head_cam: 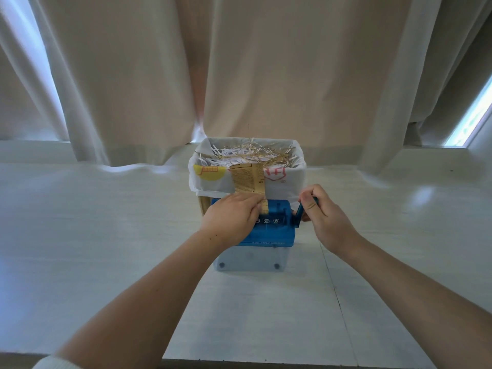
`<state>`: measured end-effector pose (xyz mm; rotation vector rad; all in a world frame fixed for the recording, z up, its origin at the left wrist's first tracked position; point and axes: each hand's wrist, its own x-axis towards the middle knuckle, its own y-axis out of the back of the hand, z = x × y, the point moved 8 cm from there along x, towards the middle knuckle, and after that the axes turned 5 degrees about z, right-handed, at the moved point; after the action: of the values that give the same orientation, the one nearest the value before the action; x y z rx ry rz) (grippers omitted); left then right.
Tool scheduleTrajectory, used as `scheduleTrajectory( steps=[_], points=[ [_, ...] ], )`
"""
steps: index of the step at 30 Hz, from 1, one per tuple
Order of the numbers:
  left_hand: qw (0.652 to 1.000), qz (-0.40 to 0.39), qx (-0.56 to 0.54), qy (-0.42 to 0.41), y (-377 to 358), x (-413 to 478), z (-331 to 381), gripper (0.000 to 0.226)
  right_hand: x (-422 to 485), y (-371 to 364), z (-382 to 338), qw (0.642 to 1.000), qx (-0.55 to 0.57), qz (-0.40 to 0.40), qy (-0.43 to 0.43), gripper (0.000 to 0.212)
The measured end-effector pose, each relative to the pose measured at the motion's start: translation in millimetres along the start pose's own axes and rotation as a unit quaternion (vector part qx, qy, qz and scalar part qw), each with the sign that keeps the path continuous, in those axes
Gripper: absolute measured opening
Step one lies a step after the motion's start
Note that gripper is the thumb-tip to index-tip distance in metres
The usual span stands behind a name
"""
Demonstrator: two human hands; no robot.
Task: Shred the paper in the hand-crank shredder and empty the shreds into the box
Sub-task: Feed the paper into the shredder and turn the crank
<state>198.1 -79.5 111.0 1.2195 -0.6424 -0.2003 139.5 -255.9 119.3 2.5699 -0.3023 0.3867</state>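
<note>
1. Your left hand pinches the printed paper strip at the blue hand-crank shredder slot, centre of the counter; your right hand wraps its crank handle.
2. Let the strip skew and it could jam.
3. Toward the far edge, the bag-lined box brims with shreds; the shredder's clear bin looks nearly empty.

Left hand covers shredder left half; paper print too small.

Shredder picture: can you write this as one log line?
stage: shredding | left hand: pinches paper strip at shredder top | right hand: grips crank | box: behind shredder, shreds inside
</note>
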Motion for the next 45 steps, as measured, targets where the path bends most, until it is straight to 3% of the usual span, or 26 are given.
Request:
scheduleTrajectory(
  steps=[12,18,38,45],
  points=[
    [1.0,-0.002,-0.002,0.002,-1.5,-0.9,-1.3,0.043,20.3,-3.5,9.7,0.998,-0.016,-0.01,-0.059,0.037],
    [1.0,0.002,-0.003,0.007,-2.4,-0.1,-2.6,0.042,33.9,-9.9,16.1,0.995,-0.036,-0.01,-0.089,0.044],
    [1.0,0.02,0.014,0.0,-0.6,-1.4,0.3,0.042,27.9,-12.7,24.0,0.978,-0.053,0.202,-0.005,0.037],
    [0.999,0.028,0.017,-0.001,-0.2,-0.9,0.7,0.042,45.1,-23.1,48.6,0.981,-0.092,0.098,-0.141,0.055]
  ],
)
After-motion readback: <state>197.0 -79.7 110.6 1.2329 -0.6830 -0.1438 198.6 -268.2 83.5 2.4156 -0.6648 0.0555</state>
